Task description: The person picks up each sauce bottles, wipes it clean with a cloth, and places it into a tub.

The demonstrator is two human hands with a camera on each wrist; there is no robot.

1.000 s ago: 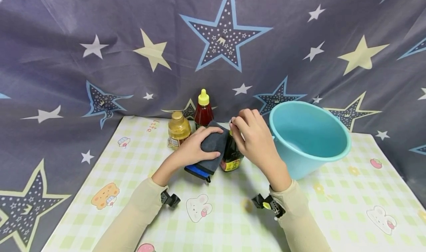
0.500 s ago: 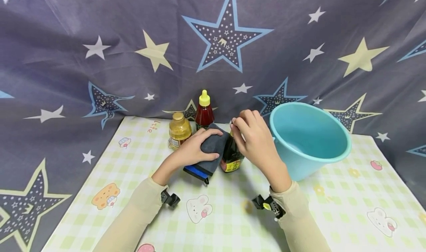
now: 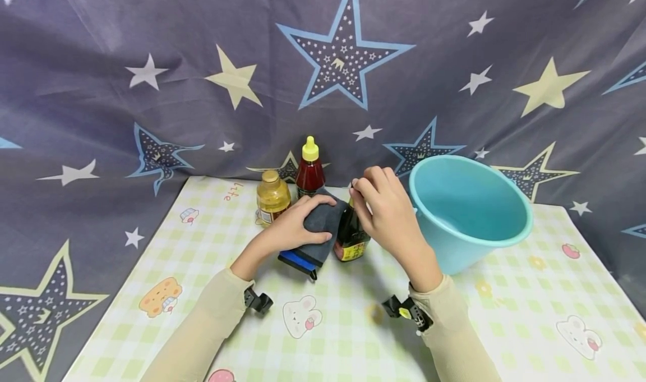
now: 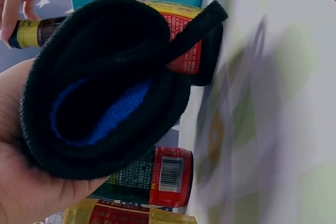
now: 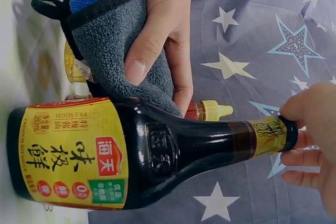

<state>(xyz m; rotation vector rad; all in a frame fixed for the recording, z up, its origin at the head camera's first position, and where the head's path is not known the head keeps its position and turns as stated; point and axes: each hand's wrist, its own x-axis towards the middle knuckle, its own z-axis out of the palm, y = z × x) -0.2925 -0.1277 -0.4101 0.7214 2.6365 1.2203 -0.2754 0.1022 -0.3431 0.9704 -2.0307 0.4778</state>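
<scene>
My left hand [image 3: 295,222] grips a folded grey and blue cloth [image 3: 323,225], its fingers and thumb curled round it. The cloth lies against the side of a dark soy sauce bottle [image 5: 79,156] with a yellow label. My right hand [image 3: 386,213] pinches the bottle's black cap [image 5: 290,134] between thumb and fingers. In the head view the bottle stands on the table, leaning slightly. The left wrist view shows the rolled end of the cloth [image 4: 105,108], blue inside, covering much of the bottle.
Behind the cloth stand a red sauce bottle [image 3: 310,174] with a yellow cap and a jar of yellowish contents [image 3: 272,196]. A light blue bucket [image 3: 454,253] is close to the right hand. The table [image 3: 343,348] has a checked cover, backed by a star-patterned curtain [image 3: 181,28].
The left hand and cloth shift very slightly, the cloth's lower end dropping a little. The right hand stays at the bottle's cap. The whole view moves a touch.
</scene>
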